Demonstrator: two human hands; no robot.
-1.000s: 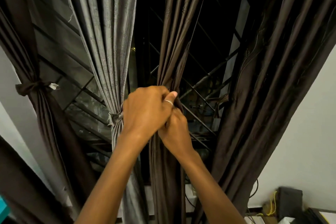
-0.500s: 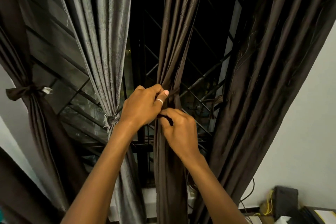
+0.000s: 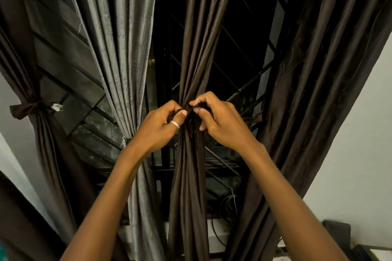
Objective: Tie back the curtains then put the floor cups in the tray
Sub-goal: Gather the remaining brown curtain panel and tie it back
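Note:
A narrow dark brown curtain panel (image 3: 194, 53) hangs in the middle, gathered into a bunch at hand height. My left hand (image 3: 161, 127), with a ring on the thumb, pinches a dark tie strip at the left of the gathered waist. On the right side, my right hand (image 3: 220, 121) pinches the same strip, fingertips almost meeting the left hand's. A grey curtain (image 3: 118, 53) to the left is tied at its waist, mostly behind my left wrist. A brown curtain (image 3: 40, 125) at far left is tied with a bow (image 3: 27, 109). No cups or tray are in view.
A wide brown curtain (image 3: 314, 95) hangs loose on the right against a white wall (image 3: 358, 154). Behind the curtains is a dark window with a metal grille (image 3: 237, 82). Cables (image 3: 227, 207) lie on the sill. Dark objects sit at the bottom right corner (image 3: 337, 233).
My hands have separated: the left moved off the top of the right, and each now pinches the tie on its own side of the bunched curtain. The view tilted slightly.

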